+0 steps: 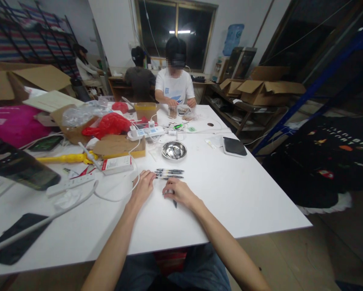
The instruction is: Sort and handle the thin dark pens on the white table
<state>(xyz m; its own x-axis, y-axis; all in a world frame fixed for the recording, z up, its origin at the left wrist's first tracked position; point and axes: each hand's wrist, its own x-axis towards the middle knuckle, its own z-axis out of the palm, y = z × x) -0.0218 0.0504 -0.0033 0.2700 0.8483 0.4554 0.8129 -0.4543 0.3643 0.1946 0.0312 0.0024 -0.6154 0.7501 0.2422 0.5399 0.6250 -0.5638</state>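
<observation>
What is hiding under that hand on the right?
A dark pen pokes out below the right hand, lying on the white table. The hand covers the rest of it, so its full shape can't be seen.

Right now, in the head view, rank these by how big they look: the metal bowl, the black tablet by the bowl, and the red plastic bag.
1. Red plastic bag
2. Metal bowl and black tablet look about alike; I won't rank them.

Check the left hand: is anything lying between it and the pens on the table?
Nothing visible does. The left hand rests on the white table with its fingertips right at the near ends of the pens, and the surface between them is bare. The right hand sits nearer, over another pen.
</observation>
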